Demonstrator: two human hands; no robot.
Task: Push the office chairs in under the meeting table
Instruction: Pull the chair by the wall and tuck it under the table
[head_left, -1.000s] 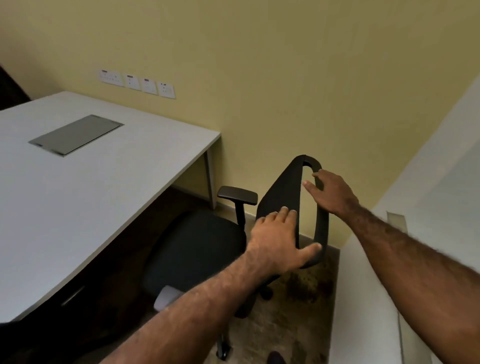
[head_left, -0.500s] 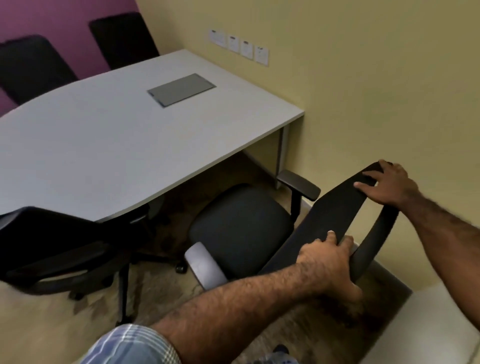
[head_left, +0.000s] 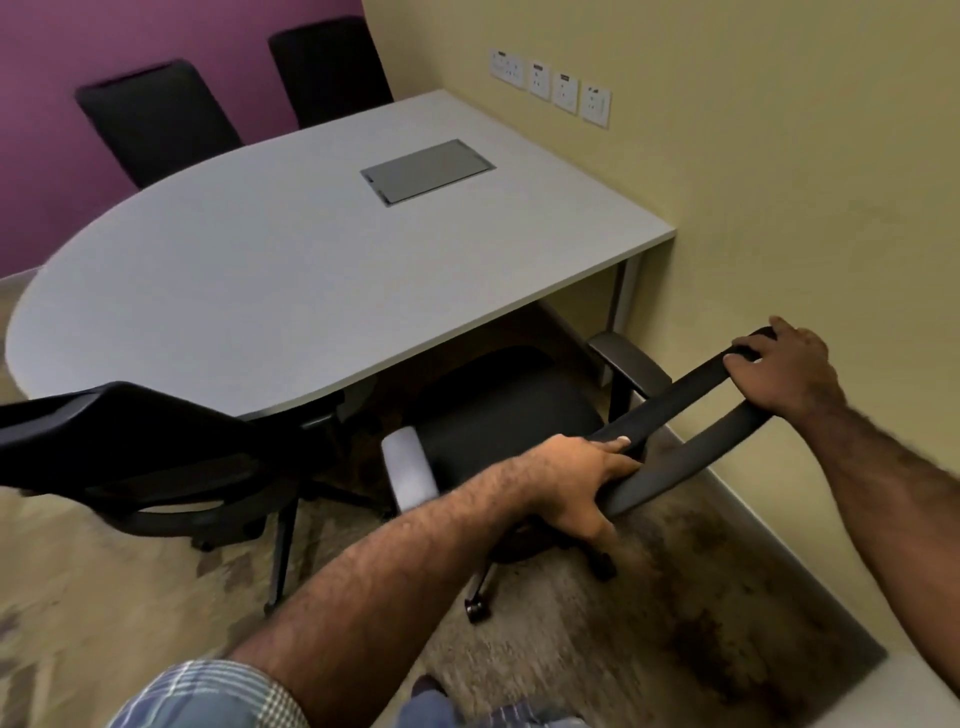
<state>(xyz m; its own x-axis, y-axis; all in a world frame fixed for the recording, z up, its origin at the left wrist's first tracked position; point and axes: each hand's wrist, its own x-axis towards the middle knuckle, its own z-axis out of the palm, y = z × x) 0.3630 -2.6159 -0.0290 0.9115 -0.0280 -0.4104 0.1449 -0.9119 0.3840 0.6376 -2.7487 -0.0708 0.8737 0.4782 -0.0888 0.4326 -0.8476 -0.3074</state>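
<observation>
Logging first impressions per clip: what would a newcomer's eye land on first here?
Both hands on the black chair backrest in the lower right: the left hand grips its near end, the right hand its far end by the yellow wall. Beyond lies the grey meeting table, with a second chair at its near left edge.

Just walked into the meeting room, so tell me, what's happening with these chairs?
A person grips the backrest of a black office chair with both hands, left hand low on the frame and right hand at its top. Its seat sits partly under the grey rounded meeting table. A second black mesh-backed chair stands left of it, backrest clear of the table edge.
</observation>
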